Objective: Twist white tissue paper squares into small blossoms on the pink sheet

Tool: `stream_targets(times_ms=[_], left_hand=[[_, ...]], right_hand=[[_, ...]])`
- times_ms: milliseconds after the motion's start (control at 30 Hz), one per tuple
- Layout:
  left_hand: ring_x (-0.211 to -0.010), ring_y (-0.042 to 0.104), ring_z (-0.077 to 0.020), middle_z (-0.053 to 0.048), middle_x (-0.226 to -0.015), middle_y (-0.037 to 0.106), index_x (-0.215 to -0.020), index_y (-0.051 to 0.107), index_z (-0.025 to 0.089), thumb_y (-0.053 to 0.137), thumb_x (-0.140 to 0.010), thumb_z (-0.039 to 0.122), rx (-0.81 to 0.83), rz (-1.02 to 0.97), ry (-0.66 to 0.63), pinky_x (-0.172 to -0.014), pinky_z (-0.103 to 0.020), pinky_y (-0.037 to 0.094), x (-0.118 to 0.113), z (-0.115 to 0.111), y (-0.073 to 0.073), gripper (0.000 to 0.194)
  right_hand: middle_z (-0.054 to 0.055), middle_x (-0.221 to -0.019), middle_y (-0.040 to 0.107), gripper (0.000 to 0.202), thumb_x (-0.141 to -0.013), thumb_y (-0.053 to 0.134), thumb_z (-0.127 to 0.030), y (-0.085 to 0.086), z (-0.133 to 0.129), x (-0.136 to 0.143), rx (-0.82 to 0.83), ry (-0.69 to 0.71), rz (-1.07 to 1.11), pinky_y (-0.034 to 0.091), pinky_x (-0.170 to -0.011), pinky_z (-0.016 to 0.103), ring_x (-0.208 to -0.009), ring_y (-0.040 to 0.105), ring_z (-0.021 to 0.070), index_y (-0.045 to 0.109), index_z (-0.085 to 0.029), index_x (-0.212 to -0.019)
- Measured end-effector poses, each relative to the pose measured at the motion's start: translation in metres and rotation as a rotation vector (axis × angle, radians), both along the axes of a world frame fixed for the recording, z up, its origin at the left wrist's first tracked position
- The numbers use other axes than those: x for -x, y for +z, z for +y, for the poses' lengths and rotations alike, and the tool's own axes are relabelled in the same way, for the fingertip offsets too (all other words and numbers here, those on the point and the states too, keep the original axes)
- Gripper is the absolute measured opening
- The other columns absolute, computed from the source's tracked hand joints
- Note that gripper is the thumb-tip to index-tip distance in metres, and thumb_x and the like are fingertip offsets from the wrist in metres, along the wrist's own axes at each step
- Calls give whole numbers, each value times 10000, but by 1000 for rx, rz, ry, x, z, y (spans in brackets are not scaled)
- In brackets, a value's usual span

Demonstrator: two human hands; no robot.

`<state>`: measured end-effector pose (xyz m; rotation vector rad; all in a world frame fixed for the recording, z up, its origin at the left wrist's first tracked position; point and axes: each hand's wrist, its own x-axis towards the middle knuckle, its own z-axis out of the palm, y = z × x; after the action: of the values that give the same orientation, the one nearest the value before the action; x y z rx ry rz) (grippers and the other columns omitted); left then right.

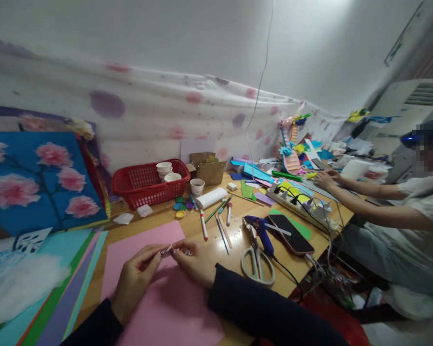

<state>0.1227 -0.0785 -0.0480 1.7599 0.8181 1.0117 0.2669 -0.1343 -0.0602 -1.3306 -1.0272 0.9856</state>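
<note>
Above a pink sheet [166, 307], my left hand [139, 274] and my right hand [193, 262] meet fingertip to fingertip. Both pinch a small whitish piece [166, 252], mostly covered by the fingers; its exact form is too small to tell. A bit of white also shows at the curled fingers of my right hand. To the right of that hand lie scissors [258, 264] with pale handles and a blue glue gun [261, 233]. A red-and-white marker [204, 225] rests just beyond the sheet.
A red basket [147, 185] with paper cups stands at the back, beside a cup [197, 186]. Colored sheets and white fluff [25, 288] lie left. Right are a phone [290, 234], a power strip [299, 204] with cables, and another person's hands [326, 179].
</note>
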Motion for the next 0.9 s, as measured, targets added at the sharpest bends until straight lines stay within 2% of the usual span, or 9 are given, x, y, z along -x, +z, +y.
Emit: stream_targets(times_ms=[200,367,600,900], left_hand=[[-939,656,-229,-92,-972,706,-881,740,177,572,-728,300,2,-23,-49,-817,-342,558,0,-3,1,258],[-938,667,-231,-98,-972,723,-886,732,154,596,-728,327,98,-31,-22,-865,-356,540,-1,1,-4,271],[-868,693,-215,-69,-901,745,-842,733,167,657,-686,289,141,-67,-13,-793,-314,567,-2,2,-2,213],[-804,698,-183,-52,-857,741,-824,735,169,667,-677,252,126,-109,5,-757,-268,575,-4,1,-8,182]], right_hand=[[-68,-479,474,305,-758,631,-423,0,0,-2,-10,-5,-35,321,-439,198,-420,406,68,673,-135,-849],[-63,-488,480,266,-772,612,-386,0,1,-3,-26,-4,-59,327,-454,199,-434,416,71,661,-132,-835],[-64,-491,467,251,-777,600,-361,2,-1,-3,-48,20,-77,311,-458,210,-427,403,75,657,-130,-858],[-61,-487,470,307,-748,639,-431,2,0,-4,-56,30,-99,291,-441,201,-433,400,70,661,-136,-832]])
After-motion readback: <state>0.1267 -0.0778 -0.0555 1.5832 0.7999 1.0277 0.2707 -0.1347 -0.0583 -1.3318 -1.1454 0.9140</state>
